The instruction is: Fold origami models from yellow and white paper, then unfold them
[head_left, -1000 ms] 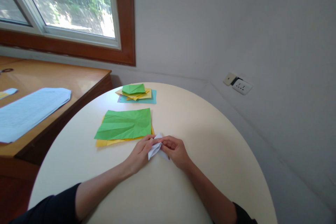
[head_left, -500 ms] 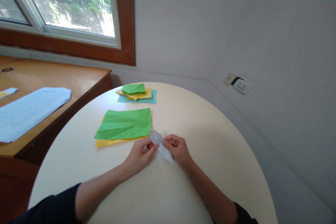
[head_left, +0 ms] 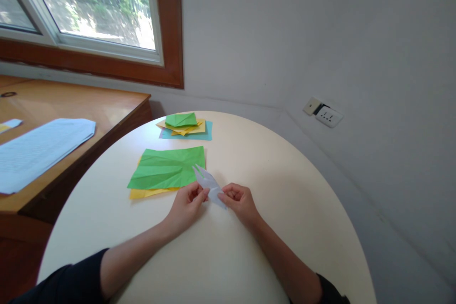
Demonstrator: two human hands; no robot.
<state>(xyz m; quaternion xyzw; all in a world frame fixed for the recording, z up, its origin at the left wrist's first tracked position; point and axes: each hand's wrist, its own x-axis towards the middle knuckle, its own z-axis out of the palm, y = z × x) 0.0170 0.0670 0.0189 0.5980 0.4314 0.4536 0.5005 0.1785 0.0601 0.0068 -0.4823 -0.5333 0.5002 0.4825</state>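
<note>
Folded white paper [head_left: 208,184] now tilted up-left, pinched between left hand [head_left: 187,205], right hand [head_left: 239,202]

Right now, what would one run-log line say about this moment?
left hand: pinching white folded paper | right hand: pinching same paper | paper: held above round table, two points up | nearby: green sheet on yellow sheet

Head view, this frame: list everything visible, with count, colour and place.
folded paper piece: 1, white, pinched between both hands, two points sticking up
creased sheet: 1, green, on a yellow sheet, left of the hands
paper stack: 1, green on yellow on teal, far side of the table
round table: 1, cream
printed pages: 1 pile, white, on the wooden desk
window: 1, brown frame
wall socket: 1, white
left hand: 1, on the paper
right hand: 1, on the paper
</note>
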